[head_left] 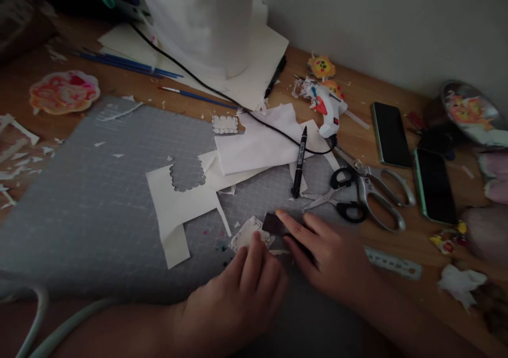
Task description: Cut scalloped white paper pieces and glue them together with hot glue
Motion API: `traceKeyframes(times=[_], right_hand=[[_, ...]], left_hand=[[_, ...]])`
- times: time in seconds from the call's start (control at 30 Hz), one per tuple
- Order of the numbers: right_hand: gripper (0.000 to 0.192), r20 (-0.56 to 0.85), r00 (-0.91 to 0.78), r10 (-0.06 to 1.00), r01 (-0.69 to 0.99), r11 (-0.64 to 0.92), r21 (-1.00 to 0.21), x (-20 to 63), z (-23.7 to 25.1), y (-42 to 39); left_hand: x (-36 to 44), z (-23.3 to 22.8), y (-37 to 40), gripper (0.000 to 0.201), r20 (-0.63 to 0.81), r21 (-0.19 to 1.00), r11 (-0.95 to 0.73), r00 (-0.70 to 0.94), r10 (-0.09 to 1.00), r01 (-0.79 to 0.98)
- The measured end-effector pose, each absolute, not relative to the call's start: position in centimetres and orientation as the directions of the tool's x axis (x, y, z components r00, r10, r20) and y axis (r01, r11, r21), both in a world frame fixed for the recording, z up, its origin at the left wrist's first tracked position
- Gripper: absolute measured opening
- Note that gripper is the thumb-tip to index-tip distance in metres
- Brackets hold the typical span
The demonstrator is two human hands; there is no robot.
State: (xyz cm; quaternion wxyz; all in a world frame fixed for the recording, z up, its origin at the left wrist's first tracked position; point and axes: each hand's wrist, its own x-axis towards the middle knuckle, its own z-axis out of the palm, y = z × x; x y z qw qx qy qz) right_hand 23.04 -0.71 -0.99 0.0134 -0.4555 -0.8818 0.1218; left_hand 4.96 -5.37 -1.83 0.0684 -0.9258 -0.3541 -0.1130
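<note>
My left hand is closed, its fingertips pinching the lower edge of a small white paper cutout with dark marks along its edge. My right hand has its index finger and thumb on a small dark, flat rectangular piece, which meets the cutout's right side. The hand partly hides this piece, and its kind does not show. Both hands are over the grey cutting mat. Beyond them lie a cut white sheet with a scalloped opening and a small scalloped paper rectangle.
Right of the hands lie black-handled scissors, larger metal scissors, a ruler and two phones. A black marker rests by folded paper. A glue gun trails a black cable across the table.
</note>
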Motion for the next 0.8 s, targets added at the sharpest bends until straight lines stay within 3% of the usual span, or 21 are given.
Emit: traceKeyframes(times=[0.27,0.47,0.67,0.8], right_hand=[[0.041,-0.108,-0.553,0.826,0.807,0.500,-0.314,23.15,-1.15,-0.59],[0.041,-0.091,-0.553,0.828,0.814,0.514,-0.272,23.04,-1.00,-0.65],[0.041,-0.106,-0.548,0.830,0.805,0.487,-0.340,23.20,-1.05,-0.57],[0.041,-0.113,-0.549,0.828,0.813,0.498,-0.302,23.13,-1.01,-0.56]], left_hand=[[4.88,-1.86,-5.27,0.026,0.258,-0.060,-0.743,0.729,0.634,0.667],[4.89,-1.93,-5.30,0.027,0.276,-0.067,-0.734,0.720,0.637,0.675],[4.88,-1.84,-5.28,0.025,0.272,-0.054,-0.741,0.724,0.634,0.670],[4.91,-1.79,-5.24,0.024,0.253,-0.056,-0.746,0.732,0.633,0.664]])
